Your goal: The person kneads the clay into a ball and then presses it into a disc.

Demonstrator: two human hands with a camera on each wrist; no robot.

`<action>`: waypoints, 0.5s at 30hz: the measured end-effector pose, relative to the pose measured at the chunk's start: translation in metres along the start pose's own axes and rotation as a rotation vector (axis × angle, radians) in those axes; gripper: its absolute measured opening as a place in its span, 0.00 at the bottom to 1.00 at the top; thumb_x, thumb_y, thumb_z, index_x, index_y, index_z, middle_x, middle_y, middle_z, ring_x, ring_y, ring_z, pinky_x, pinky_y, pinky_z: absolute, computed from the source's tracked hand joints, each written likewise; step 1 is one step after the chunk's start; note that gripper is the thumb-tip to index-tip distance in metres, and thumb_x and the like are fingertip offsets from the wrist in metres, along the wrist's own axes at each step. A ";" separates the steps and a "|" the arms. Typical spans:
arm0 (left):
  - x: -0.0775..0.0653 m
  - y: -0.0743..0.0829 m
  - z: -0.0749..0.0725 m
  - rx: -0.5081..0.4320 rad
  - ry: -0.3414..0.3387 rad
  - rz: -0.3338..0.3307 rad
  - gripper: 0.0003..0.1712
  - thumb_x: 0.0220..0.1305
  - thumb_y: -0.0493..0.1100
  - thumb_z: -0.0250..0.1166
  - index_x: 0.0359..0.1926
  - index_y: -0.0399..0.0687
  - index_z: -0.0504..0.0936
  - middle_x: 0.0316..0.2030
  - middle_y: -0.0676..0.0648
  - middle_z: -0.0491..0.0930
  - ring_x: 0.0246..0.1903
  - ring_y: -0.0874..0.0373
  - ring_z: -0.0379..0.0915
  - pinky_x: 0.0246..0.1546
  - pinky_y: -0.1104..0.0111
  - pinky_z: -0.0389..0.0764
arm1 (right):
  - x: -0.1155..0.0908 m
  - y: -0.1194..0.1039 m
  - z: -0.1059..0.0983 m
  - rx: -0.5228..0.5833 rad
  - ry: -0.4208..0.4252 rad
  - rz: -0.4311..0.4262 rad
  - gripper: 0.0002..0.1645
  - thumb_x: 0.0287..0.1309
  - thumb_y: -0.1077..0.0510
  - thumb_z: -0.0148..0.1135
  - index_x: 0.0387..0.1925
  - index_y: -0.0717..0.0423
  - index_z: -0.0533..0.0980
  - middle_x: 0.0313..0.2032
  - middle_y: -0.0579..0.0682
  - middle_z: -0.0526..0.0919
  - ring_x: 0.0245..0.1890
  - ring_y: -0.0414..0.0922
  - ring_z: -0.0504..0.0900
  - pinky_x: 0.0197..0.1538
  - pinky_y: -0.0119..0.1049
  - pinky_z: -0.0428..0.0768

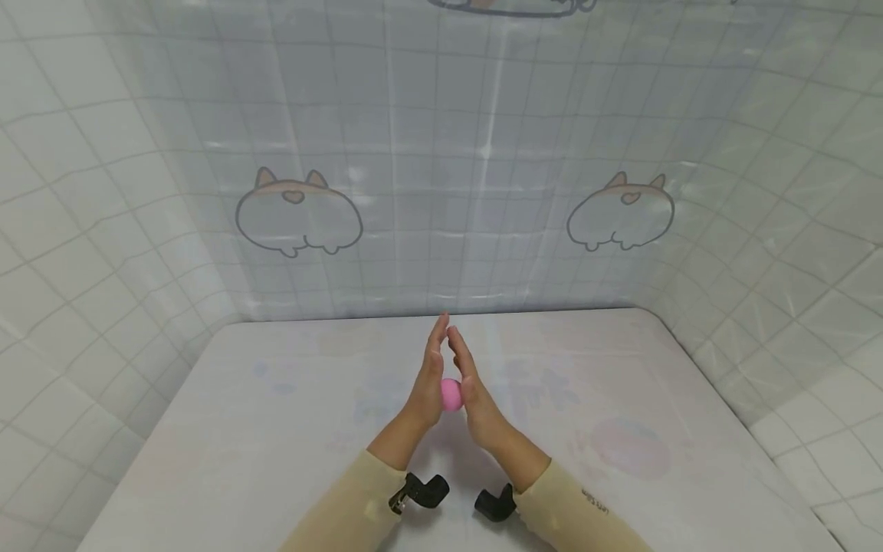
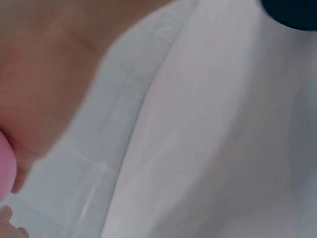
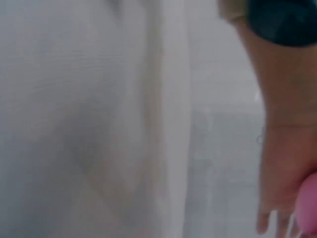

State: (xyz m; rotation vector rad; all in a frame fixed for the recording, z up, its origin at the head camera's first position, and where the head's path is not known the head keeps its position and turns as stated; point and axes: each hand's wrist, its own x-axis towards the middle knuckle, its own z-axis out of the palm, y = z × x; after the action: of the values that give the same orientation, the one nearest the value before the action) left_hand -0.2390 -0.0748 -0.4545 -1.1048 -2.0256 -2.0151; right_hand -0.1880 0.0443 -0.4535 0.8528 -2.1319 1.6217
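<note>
A smooth pink ball [image 1: 451, 395] sits between my two palms, held above the table. My left hand [image 1: 426, 387] presses it from the left side and my right hand [image 1: 480, 402] from the right. The fingers of both hands are straight and point away from me, their tips drawn close together. At the left edge of the left wrist view, part of the ball [image 2: 6, 166] shows beside a palm. In the right wrist view, the ball [image 3: 308, 203] lies against a palm at the lower right. I cannot tell what the ball is made of.
Under the hands is a table [image 1: 276, 429] with a pale, faintly patterned cover. Behind it hangs a white gridded curtain [image 1: 441, 230] with dog drawings, and similar sheeting closes both sides. Black wrist mounts [image 1: 431, 491] sit at both sleeve cuffs.
</note>
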 end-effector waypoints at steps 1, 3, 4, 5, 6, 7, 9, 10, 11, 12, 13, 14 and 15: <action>-0.001 -0.001 0.001 0.000 -0.009 -0.004 0.51 0.71 0.76 0.26 0.80 0.47 0.42 0.79 0.44 0.43 0.77 0.46 0.39 0.70 0.37 0.42 | 0.001 -0.001 0.000 -0.010 0.016 -0.024 0.50 0.72 0.27 0.17 0.79 0.56 0.34 0.79 0.60 0.37 0.78 0.56 0.39 0.76 0.51 0.45; -0.005 -0.002 0.003 0.006 -0.029 -0.006 0.50 0.71 0.75 0.26 0.80 0.48 0.42 0.79 0.44 0.43 0.76 0.45 0.39 0.69 0.36 0.43 | 0.004 -0.003 -0.002 -0.018 0.048 -0.033 0.51 0.72 0.27 0.17 0.79 0.58 0.35 0.79 0.60 0.37 0.78 0.55 0.40 0.76 0.41 0.45; -0.006 -0.002 0.004 0.010 -0.040 0.001 0.49 0.72 0.75 0.26 0.80 0.48 0.41 0.79 0.44 0.43 0.76 0.44 0.40 0.69 0.35 0.43 | 0.005 -0.005 -0.003 -0.022 0.064 -0.032 0.51 0.72 0.27 0.17 0.79 0.59 0.35 0.78 0.62 0.38 0.78 0.55 0.40 0.75 0.38 0.45; -0.008 -0.002 0.005 0.014 -0.050 0.009 0.48 0.73 0.74 0.26 0.80 0.47 0.41 0.79 0.44 0.42 0.76 0.44 0.40 0.68 0.35 0.44 | 0.006 -0.005 -0.004 -0.029 0.076 -0.022 0.51 0.72 0.27 0.17 0.79 0.59 0.35 0.79 0.60 0.38 0.78 0.54 0.40 0.75 0.36 0.44; -0.010 -0.002 0.006 0.017 -0.058 0.021 0.48 0.73 0.73 0.26 0.80 0.47 0.41 0.79 0.44 0.42 0.76 0.43 0.40 0.68 0.34 0.44 | 0.007 -0.006 -0.005 -0.040 0.086 -0.012 0.52 0.72 0.26 0.17 0.79 0.58 0.36 0.79 0.59 0.38 0.78 0.54 0.40 0.75 0.36 0.44; -0.011 -0.001 0.007 0.022 -0.065 0.037 0.47 0.74 0.72 0.26 0.80 0.46 0.41 0.79 0.43 0.42 0.76 0.42 0.40 0.68 0.33 0.44 | 0.008 -0.006 -0.006 -0.052 0.094 0.000 0.52 0.71 0.26 0.17 0.79 0.58 0.36 0.79 0.59 0.38 0.78 0.53 0.40 0.75 0.38 0.44; -0.013 0.000 0.009 0.028 -0.073 0.066 0.47 0.75 0.71 0.26 0.79 0.44 0.41 0.79 0.42 0.41 0.76 0.41 0.40 0.67 0.33 0.44 | 0.010 -0.005 -0.008 -0.063 0.103 0.025 0.52 0.71 0.25 0.17 0.80 0.56 0.36 0.79 0.55 0.38 0.78 0.52 0.40 0.75 0.43 0.44; -0.014 0.001 0.010 0.025 -0.075 0.079 0.47 0.75 0.71 0.26 0.79 0.43 0.41 0.79 0.42 0.40 0.76 0.40 0.40 0.67 0.32 0.44 | 0.011 -0.003 -0.009 -0.075 0.105 0.033 0.51 0.71 0.25 0.17 0.80 0.55 0.36 0.79 0.54 0.38 0.78 0.52 0.40 0.75 0.48 0.44; -0.015 0.002 0.011 0.021 -0.075 0.085 0.47 0.75 0.71 0.27 0.79 0.43 0.42 0.79 0.42 0.40 0.76 0.40 0.41 0.67 0.32 0.44 | 0.013 -0.001 -0.010 -0.079 0.107 0.040 0.51 0.71 0.25 0.17 0.80 0.55 0.36 0.79 0.53 0.38 0.78 0.52 0.40 0.75 0.51 0.44; -0.015 0.003 0.012 0.017 -0.078 0.090 0.47 0.75 0.71 0.26 0.79 0.43 0.42 0.79 0.43 0.40 0.76 0.40 0.41 0.67 0.32 0.43 | 0.013 0.001 -0.011 -0.078 0.107 0.048 0.51 0.71 0.25 0.17 0.80 0.54 0.36 0.79 0.52 0.38 0.78 0.52 0.40 0.75 0.54 0.44; -0.016 0.004 0.013 0.013 -0.081 0.095 0.47 0.75 0.71 0.26 0.79 0.43 0.42 0.79 0.43 0.39 0.76 0.40 0.40 0.67 0.32 0.43 | 0.014 0.004 -0.012 -0.074 0.107 0.057 0.51 0.71 0.25 0.17 0.80 0.53 0.36 0.79 0.51 0.37 0.78 0.52 0.39 0.74 0.57 0.44; -0.016 0.006 0.013 0.007 -0.083 0.098 0.47 0.75 0.71 0.26 0.79 0.43 0.42 0.79 0.43 0.39 0.76 0.41 0.40 0.67 0.32 0.43 | 0.015 0.007 -0.013 -0.068 0.107 0.065 0.50 0.71 0.25 0.17 0.80 0.52 0.35 0.79 0.50 0.37 0.78 0.51 0.40 0.74 0.58 0.43; -0.016 0.007 0.014 0.003 -0.084 0.106 0.48 0.75 0.71 0.26 0.79 0.42 0.42 0.79 0.42 0.39 0.76 0.40 0.39 0.67 0.32 0.42 | 0.015 0.010 -0.013 -0.059 0.108 0.072 0.50 0.71 0.25 0.17 0.80 0.51 0.35 0.79 0.50 0.37 0.78 0.51 0.40 0.74 0.59 0.44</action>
State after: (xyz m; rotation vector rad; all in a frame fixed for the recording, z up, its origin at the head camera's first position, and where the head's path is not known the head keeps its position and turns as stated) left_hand -0.2177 -0.0705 -0.4593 -1.2875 -1.9620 -1.9453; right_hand -0.2069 0.0547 -0.4484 0.6618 -2.1463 1.5931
